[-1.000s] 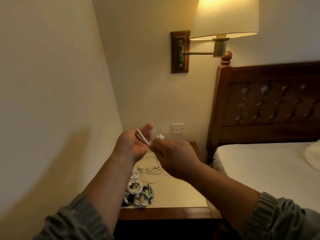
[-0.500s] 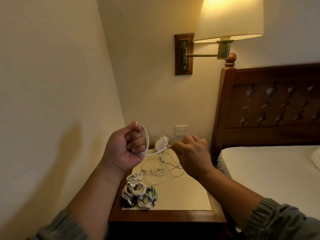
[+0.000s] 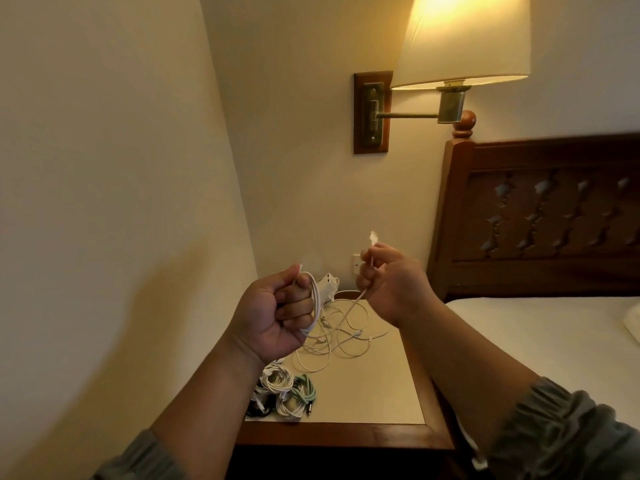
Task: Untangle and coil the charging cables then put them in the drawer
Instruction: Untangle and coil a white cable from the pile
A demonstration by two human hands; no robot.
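Note:
My left hand (image 3: 277, 315) is a fist around several loops of a white charging cable (image 3: 314, 299), held above the nightstand (image 3: 367, 396). My right hand (image 3: 391, 278) pinches the free end of the same cable, its plug (image 3: 373, 237) sticking up above my fingers. The stretch of cable between my hands hangs down slack. Below lies a loose tangle of white cables (image 3: 341, 332) with a white charger block (image 3: 327, 285) at the back. Several coiled cables (image 3: 284, 393), white and one green, sit at the nightstand's front left. No drawer is in view.
A wall (image 3: 104, 202) stands close on the left. A lit wall lamp (image 3: 460, 43) hangs above the nightstand. A bed with white sheets (image 3: 540, 341) and a carved wooden headboard (image 3: 554, 216) is on the right. A wall switch (image 3: 356, 265) sits behind my hands.
My hands have moved apart. The left has turned into a fist on the coil and the right has lifted the cable's plug end upward.

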